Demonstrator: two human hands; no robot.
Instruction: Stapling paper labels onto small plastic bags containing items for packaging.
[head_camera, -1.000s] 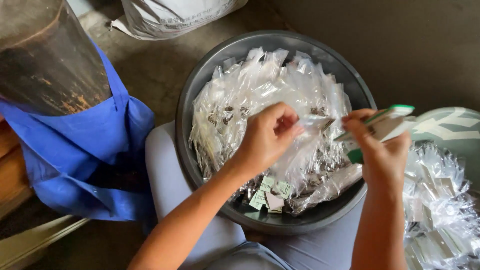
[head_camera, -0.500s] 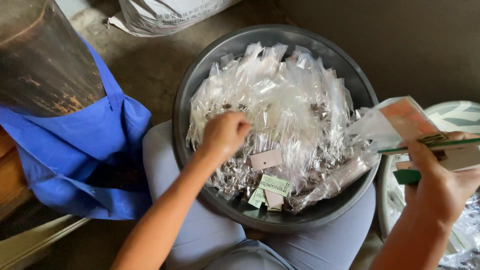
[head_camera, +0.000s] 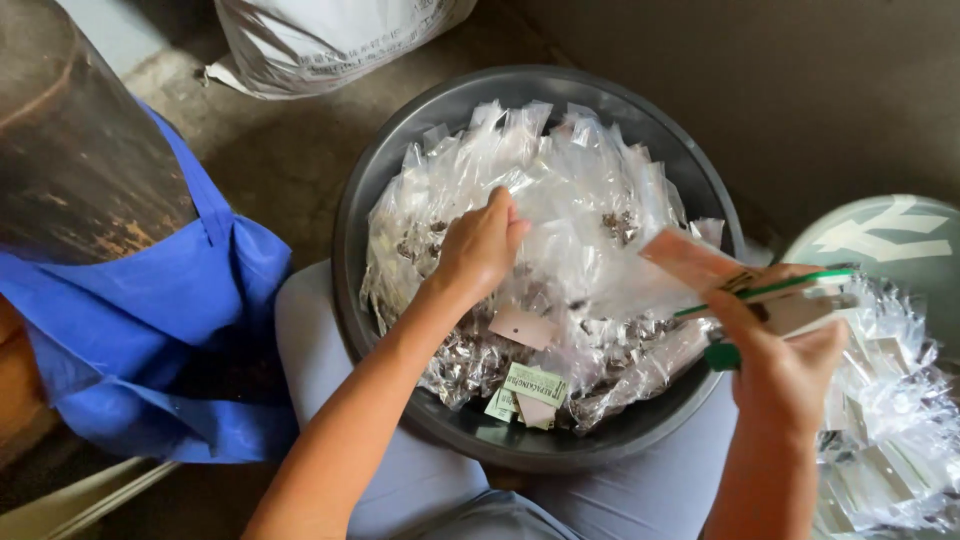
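Note:
A dark round basin (head_camera: 400, 150) rests on my lap, heaped with small clear plastic packets (head_camera: 570, 200). My left hand (head_camera: 480, 245) reaches into the heap, its fingers pinching a packet near the middle. My right hand (head_camera: 785, 355) is at the basin's right rim, gripping a stack of paper cards (head_camera: 700, 262) with a green-edged one on top. A few loose cards (head_camera: 525, 385) lie at the basin's near edge.
A blue cloth bag (head_camera: 150, 330) lies on the floor at left beside a dark wooden post (head_camera: 80, 130). A white sack (head_camera: 330, 40) sits behind the basin. At right, a second pale green basin (head_camera: 880, 235) holds more clear packets (head_camera: 890, 420).
My left hand has gone from meeting the right hand over the basin down into the packet heap. My right hand has drawn right, toward the second basin, with the cards.

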